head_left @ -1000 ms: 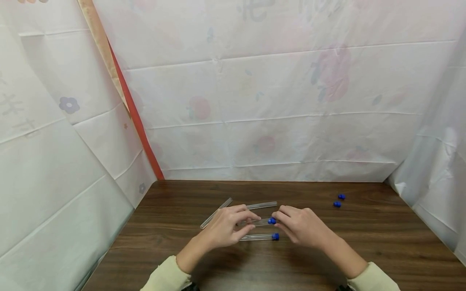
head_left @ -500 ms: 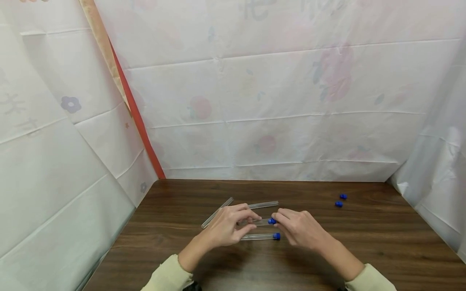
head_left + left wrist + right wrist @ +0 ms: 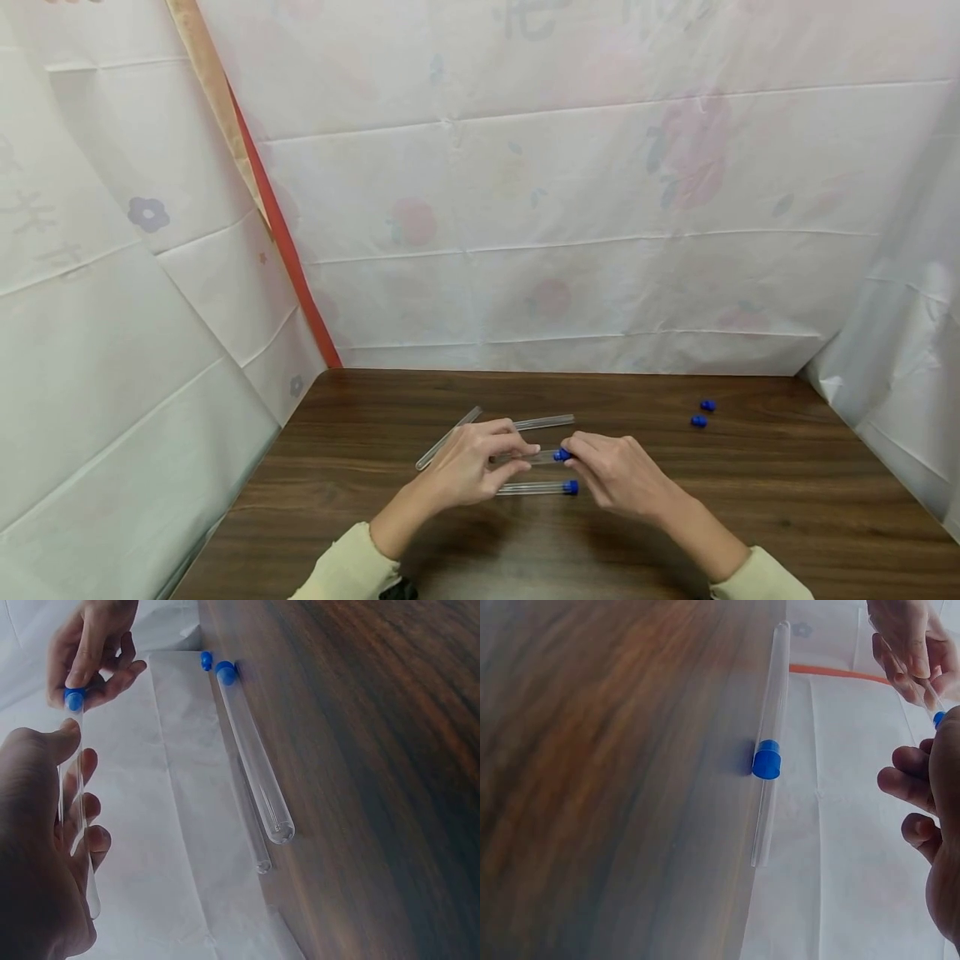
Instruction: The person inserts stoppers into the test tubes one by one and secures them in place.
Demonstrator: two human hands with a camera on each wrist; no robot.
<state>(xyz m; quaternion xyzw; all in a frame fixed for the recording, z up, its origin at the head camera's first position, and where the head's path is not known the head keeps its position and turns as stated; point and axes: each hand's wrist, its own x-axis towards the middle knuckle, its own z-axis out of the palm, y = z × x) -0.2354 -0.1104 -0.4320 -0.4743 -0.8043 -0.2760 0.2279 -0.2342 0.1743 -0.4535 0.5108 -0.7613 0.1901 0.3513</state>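
My left hand (image 3: pixel 480 467) pinches a clear test tube (image 3: pixel 542 457) between thumb and fingers, holding it roughly level above the table. A blue cap (image 3: pixel 561 455) sits at the tube's mouth, gripped by the thumb and fingers of my right hand (image 3: pixel 622 473). The left wrist view shows the held tube (image 3: pixel 90 889) running along my left fingers, its cap (image 3: pixel 73 699) under the right thumb. Whether the cap is fully seated cannot be told. Nearer me on the table lies another test tube (image 3: pixel 528 489) with a blue cap on.
Two uncapped test tubes lie beyond my left hand, one slanted tube (image 3: pixel 438 450) and one nearly crosswise tube (image 3: pixel 551 422). Two loose blue caps (image 3: pixel 699 422) rest at the right on the brown wooden table (image 3: pixel 337 467). Printed white sheeting (image 3: pixel 562 208) hangs behind and at both sides.
Both hands stay nearly in place at the tube and cap. The right hand shifts very slightly; the whole view drifts a little.
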